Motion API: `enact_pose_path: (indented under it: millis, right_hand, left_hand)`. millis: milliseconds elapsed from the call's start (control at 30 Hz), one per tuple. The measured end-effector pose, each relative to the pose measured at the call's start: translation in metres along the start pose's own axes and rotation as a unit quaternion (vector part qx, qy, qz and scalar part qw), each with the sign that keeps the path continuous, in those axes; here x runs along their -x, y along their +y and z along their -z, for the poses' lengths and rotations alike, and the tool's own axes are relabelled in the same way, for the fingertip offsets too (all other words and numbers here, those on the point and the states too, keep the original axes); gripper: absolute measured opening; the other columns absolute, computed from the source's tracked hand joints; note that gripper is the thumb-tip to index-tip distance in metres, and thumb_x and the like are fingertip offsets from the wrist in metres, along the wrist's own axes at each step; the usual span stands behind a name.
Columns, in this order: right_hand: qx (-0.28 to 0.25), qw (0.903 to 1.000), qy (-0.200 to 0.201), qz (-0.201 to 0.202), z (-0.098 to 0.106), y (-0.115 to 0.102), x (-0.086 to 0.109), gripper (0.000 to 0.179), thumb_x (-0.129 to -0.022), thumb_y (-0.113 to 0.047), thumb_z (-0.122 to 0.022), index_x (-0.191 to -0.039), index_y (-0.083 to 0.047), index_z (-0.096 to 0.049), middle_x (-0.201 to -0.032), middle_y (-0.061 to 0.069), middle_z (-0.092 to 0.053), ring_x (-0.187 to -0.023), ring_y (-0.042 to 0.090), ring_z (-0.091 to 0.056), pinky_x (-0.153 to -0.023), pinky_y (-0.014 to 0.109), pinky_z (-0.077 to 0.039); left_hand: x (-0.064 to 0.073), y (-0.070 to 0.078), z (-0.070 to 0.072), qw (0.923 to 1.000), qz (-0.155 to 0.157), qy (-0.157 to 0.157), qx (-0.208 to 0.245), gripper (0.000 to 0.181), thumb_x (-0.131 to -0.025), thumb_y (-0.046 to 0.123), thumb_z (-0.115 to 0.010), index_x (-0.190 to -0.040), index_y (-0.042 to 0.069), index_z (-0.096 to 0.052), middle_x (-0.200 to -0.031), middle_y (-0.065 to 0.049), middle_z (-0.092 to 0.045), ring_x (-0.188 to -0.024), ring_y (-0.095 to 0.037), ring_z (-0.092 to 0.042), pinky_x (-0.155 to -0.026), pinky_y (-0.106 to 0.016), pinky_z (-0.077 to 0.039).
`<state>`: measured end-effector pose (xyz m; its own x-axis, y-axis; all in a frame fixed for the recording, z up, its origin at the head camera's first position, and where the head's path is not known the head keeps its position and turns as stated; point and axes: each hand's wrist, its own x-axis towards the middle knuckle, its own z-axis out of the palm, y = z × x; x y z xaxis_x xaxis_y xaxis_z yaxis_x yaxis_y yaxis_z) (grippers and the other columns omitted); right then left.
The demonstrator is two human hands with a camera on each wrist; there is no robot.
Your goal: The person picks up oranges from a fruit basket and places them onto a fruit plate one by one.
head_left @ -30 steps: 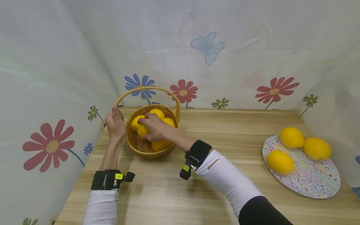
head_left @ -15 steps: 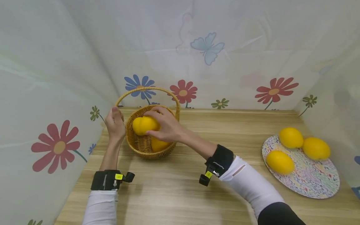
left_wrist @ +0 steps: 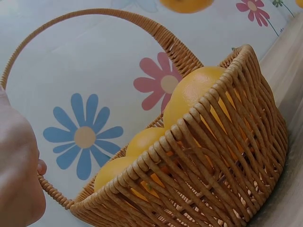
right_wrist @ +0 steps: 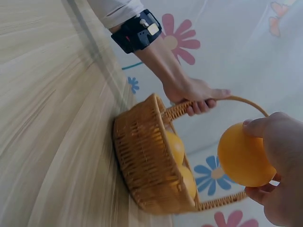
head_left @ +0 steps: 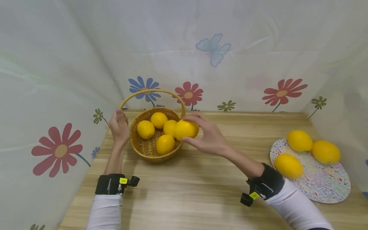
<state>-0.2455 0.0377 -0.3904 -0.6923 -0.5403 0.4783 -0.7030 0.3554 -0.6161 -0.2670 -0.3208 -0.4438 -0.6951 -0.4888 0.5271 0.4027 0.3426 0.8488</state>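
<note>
A round wicker basket [head_left: 148,149] with a tall arched handle [head_left: 152,91] stands on the table and holds several yellow lemons [head_left: 165,145]. My left hand [head_left: 120,129] grips the handle low on its left side, fingers wrapped round it. To the right of the basket, my right hand [head_left: 211,137] pinches one lemon [head_left: 187,129] between thumb and fingers. In the right wrist view that lemon [right_wrist: 244,153] is up beside the handle, outside the basket. The left wrist view shows the lemons [left_wrist: 196,90] rising above the woven rim.
At the right, an oval plate [head_left: 322,183] with a colourful squiggle pattern carries three lemons [head_left: 300,140]. The wood-grain table [head_left: 184,198] stretches between basket and plate. A white flowered curtain [head_left: 244,64] stands behind and on both sides.
My right hand has lifted a lemon out of the basket and moved right, uncovering the lemons left inside. My left hand has stayed on the handle.
</note>
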Motion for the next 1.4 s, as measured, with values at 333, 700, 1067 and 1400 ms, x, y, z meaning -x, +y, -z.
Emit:
enact_pose_path:
  millis: [333,700,1067,1400]
  right_hand:
    - [0.053,0.9951,0.078,-0.029,0.049,0.038,0.062,0.065,-0.088,-0.011,-0.100,-0.146,-0.009,-0.070,-0.146,0.014,-0.070,-0.124,0.033,-0.075,-0.101,0.042,-0.068]
    - [0.097,0.9790,0.121,-0.133,0.109,0.042,0.121,0.069,-0.089,-0.009,-0.099,-0.151,-0.017,-0.068,-0.151,0.010,-0.067,-0.131,0.017,-0.065,-0.113,0.023,-0.057]
    - [0.114,0.9535,0.195,-0.199,0.158,0.060,0.167,0.069,-0.092,-0.007,-0.095,-0.154,-0.014,-0.066,-0.149,0.011,-0.065,-0.126,-0.011,-0.048,-0.100,-0.004,-0.039]
    - [0.180,0.9214,0.167,-0.301,0.185,0.081,0.191,0.069,-0.102,-0.031,-0.087,-0.159,-0.005,-0.057,-0.152,0.028,-0.058,-0.123,0.028,-0.056,-0.085,0.000,-0.037]
  left_hand:
    - [0.006,0.015,-0.003,0.9999,-0.016,0.004,-0.003,0.085,-0.109,0.080,-0.039,-0.084,-0.001,-0.042,-0.066,0.018,-0.035,-0.060,-0.002,-0.026,-0.059,-0.020,-0.022]
    - [0.003,0.002,-0.001,0.9999,-0.013,0.000,0.003,0.060,-0.111,0.078,-0.041,-0.081,0.026,-0.044,-0.066,0.018,-0.036,-0.059,-0.002,-0.026,-0.058,-0.019,-0.022]
    - [0.005,0.006,0.002,1.0000,-0.005,-0.001,-0.001,0.061,-0.112,0.077,-0.040,-0.081,0.024,-0.045,-0.066,0.017,-0.037,-0.059,-0.002,-0.026,-0.057,-0.019,-0.021]
    - [0.002,0.003,0.002,0.9998,-0.017,-0.009,-0.004,0.064,-0.104,0.088,-0.042,-0.078,0.030,-0.045,-0.064,0.014,-0.038,-0.058,-0.005,-0.028,-0.056,-0.021,-0.024]
